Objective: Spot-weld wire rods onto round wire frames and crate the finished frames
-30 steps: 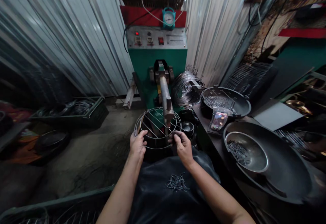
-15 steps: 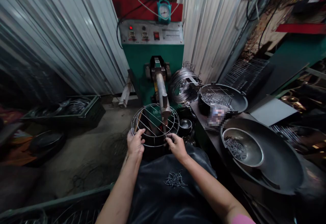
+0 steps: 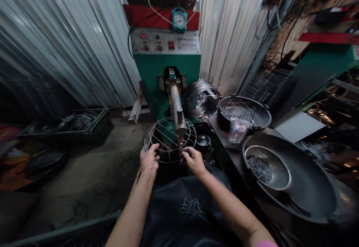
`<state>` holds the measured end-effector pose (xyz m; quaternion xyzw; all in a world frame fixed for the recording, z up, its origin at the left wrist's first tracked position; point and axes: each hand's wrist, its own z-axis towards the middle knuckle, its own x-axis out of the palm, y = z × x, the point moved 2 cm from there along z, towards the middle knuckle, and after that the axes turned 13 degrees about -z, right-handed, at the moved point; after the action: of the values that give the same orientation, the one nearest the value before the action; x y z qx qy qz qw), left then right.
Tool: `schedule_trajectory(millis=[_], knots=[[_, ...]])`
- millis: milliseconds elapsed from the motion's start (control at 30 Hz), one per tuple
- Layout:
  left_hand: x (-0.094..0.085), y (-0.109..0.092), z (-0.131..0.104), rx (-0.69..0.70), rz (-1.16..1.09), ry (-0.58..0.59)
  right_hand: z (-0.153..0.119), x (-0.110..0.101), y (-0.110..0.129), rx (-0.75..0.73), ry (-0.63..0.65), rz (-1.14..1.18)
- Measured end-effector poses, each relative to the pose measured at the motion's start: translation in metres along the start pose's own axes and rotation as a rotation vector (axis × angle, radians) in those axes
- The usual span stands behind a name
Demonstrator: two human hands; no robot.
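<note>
A round wire rack (image 3: 159,151) with two rings and straight cross bars lies tilted beneath the metal arm (image 3: 176,104) of a green machine (image 3: 129,60). My left hand (image 3: 150,161) is closed on its near left rim, thumb on top. At the near right rim, just below the arm's pointed copper-coloured tip (image 3: 181,140), my right hand (image 3: 194,159) pinches the rack between thumb and fingers. Whether a small wire piece is also in that pinch is hidden. Several short curved wires (image 3: 192,206) rest on the dark apron (image 3: 168,217) over my lap.
To the right, a large black pan (image 3: 311,179) holds a metal bowl (image 3: 283,166) of wire pieces. Behind it stand another pan (image 3: 265,118) with wire parts and a wire coil (image 3: 193,99). A crate (image 3: 97,121) sits at left. A teal clock (image 3: 179,19) hangs on the machine.
The view has tilted up slightly, so the machine and pans appear lower. Both hands keep their hold on the rack, which sits a little closer under the arm's tip.
</note>
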<state>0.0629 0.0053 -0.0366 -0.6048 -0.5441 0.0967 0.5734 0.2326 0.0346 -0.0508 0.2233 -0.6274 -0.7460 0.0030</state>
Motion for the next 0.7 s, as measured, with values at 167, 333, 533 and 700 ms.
schedule_trajectory(millis=[167,333,533,700], knots=[[0.005,0.001,0.004,0.0,-0.006,-0.027,0.011,-0.001,0.001,-0.003,-0.002,0.022],[0.007,0.002,0.007,-0.029,0.005,-0.082,0.016,-0.002,0.001,0.02,0.002,0.018],[0.007,0.004,0.007,-0.032,0.04,-0.118,0.019,-0.003,0.0,0.037,0.001,0.022],[0.007,0.005,0.008,-0.016,0.057,-0.148,0.018,-0.002,-0.001,0.043,-0.008,0.041]])
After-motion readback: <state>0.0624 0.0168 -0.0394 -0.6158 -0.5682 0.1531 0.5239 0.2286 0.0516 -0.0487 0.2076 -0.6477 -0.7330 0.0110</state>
